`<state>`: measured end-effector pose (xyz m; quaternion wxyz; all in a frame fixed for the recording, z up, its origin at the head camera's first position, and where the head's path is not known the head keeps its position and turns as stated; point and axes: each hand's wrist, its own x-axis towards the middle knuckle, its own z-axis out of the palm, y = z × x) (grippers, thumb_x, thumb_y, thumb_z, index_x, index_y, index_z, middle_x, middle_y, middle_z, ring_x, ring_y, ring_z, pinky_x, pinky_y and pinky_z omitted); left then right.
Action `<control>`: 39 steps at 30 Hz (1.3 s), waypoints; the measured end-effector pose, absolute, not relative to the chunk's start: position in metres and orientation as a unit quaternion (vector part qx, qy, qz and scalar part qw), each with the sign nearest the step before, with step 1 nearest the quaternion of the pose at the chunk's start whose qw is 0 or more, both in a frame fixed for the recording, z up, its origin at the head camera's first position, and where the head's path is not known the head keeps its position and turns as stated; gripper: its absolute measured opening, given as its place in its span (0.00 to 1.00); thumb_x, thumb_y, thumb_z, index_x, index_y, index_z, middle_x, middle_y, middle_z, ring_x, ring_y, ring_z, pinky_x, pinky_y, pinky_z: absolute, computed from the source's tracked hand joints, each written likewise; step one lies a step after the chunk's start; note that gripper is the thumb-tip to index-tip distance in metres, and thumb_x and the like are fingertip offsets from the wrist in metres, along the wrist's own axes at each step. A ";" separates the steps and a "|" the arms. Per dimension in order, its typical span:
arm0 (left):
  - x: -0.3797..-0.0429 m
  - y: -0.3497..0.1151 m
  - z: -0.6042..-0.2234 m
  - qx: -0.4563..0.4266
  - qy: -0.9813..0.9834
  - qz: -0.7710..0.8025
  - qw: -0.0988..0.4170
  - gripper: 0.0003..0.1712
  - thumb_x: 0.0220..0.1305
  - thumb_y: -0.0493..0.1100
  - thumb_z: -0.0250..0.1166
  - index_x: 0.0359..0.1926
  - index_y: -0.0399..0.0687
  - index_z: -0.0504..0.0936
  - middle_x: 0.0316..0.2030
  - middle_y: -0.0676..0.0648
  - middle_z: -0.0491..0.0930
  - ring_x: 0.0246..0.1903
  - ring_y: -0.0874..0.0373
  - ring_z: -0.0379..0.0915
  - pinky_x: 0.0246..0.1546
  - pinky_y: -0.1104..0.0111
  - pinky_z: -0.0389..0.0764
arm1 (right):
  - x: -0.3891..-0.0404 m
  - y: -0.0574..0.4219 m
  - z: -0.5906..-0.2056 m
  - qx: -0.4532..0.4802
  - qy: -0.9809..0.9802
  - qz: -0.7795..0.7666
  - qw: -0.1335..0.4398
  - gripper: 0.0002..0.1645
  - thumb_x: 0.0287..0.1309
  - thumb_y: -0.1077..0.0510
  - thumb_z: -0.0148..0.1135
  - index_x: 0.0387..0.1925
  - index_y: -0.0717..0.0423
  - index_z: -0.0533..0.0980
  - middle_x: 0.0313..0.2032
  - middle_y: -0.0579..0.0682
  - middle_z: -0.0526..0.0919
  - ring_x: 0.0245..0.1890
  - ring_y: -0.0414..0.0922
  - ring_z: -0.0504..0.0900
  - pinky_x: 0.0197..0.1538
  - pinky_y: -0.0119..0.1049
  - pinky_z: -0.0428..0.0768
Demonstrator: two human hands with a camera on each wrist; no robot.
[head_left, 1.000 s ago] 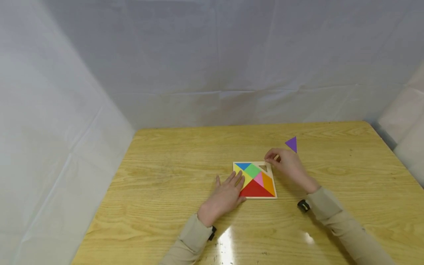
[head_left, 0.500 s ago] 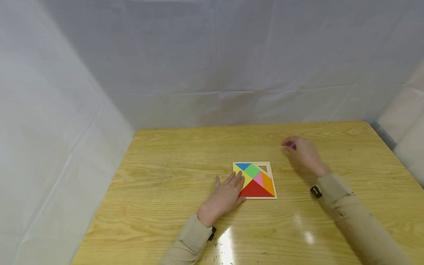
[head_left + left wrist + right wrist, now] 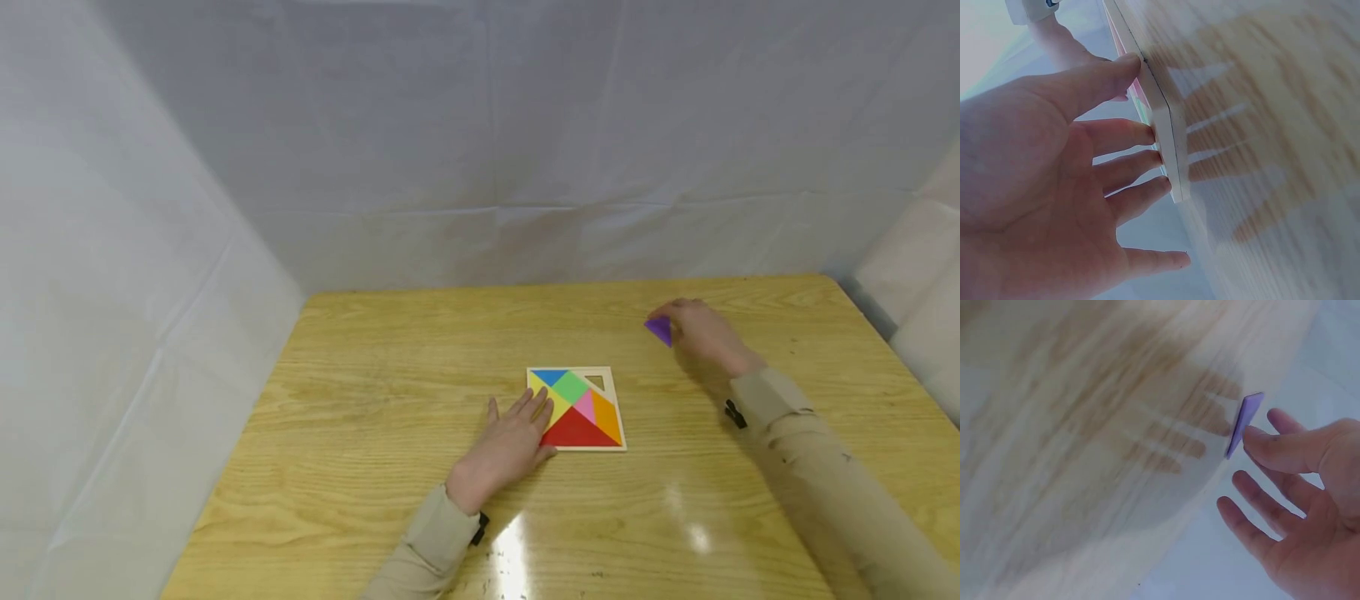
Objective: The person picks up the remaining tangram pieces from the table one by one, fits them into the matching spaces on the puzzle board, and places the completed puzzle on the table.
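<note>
In the head view my left hand (image 3: 506, 446) lies with spread fingers on the left side of a tangram board (image 3: 618, 392). The left wrist view shows the thumb and several fingertips of the left hand (image 3: 1085, 169) against the edge of the board (image 3: 1169, 144). Red, orange, pink, green, blue and yellow pieces fill most of it; its top right corner has a bare triangular recess. Beyond the board, a purple triangle (image 3: 660, 331) lies on the table. My right hand (image 3: 701, 333) touches it, thumb against the purple triangle (image 3: 1245, 422) in the right wrist view, other fingers loosely bent.
The wooden table (image 3: 375, 400) carries the board near its middle. White sheeting (image 3: 487, 167) hangs behind the table and along its sides. Black straps sit at both cuffs, with one strap (image 3: 480, 529) beside the left sleeve.
My right hand has moved from the board's top right corner, up and right to the purple triangle. The triangle lies about where it was. The left hand and board have stayed put.
</note>
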<state>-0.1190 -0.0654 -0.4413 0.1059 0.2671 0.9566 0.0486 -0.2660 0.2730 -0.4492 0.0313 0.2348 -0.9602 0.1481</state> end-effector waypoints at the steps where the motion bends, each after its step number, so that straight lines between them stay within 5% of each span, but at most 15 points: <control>1: -0.119 -0.065 -0.441 0.267 0.957 0.049 0.106 0.38 0.75 0.58 0.57 0.77 0.44 0.63 0.78 0.45 0.56 0.77 0.49 0.51 0.71 0.36 0.54 | -0.267 0.274 -0.450 0.241 -0.960 0.140 0.028 0.28 0.53 0.79 0.56 0.58 0.66 0.79 0.55 0.70 0.80 0.53 0.70 0.78 0.57 0.66 0.76; 7: -0.119 -0.065 -0.442 0.266 0.956 0.052 0.109 0.38 0.75 0.58 0.57 0.77 0.45 0.63 0.78 0.46 0.55 0.77 0.50 0.50 0.71 0.36 0.54 | -0.267 0.275 -0.450 0.255 -0.959 0.120 0.014 0.30 0.55 0.78 0.58 0.60 0.63 0.79 0.57 0.70 0.78 0.56 0.69 0.76 0.58 0.65 0.75; 25: -0.120 -0.064 -0.441 0.265 0.957 0.054 0.109 0.38 0.75 0.58 0.57 0.77 0.45 0.63 0.78 0.46 0.55 0.77 0.49 0.50 0.72 0.36 0.53 | -0.267 0.282 -0.449 0.218 -0.952 0.213 -0.005 0.17 0.53 0.73 0.70 0.46 0.68 0.77 0.41 0.64 0.84 0.43 0.62 0.83 0.50 0.58 0.81; 33: -0.121 -0.064 -0.442 0.264 0.957 0.051 0.108 0.38 0.75 0.58 0.57 0.77 0.45 0.63 0.78 0.46 0.56 0.77 0.50 0.51 0.71 0.36 0.54 | -0.262 0.296 -0.451 0.219 -0.935 0.278 0.006 0.11 0.62 0.69 0.66 0.46 0.67 0.79 0.39 0.64 0.85 0.41 0.62 0.85 0.47 0.58 0.82; 39: -0.121 -0.065 -0.441 0.263 0.957 0.056 0.109 0.38 0.75 0.58 0.58 0.76 0.45 0.63 0.78 0.46 0.56 0.77 0.50 0.51 0.71 0.35 0.54 | -0.252 0.296 -0.454 0.197 -0.921 0.335 0.011 0.16 0.63 0.70 0.65 0.52 0.65 0.79 0.41 0.65 0.85 0.38 0.60 0.86 0.36 0.40 0.86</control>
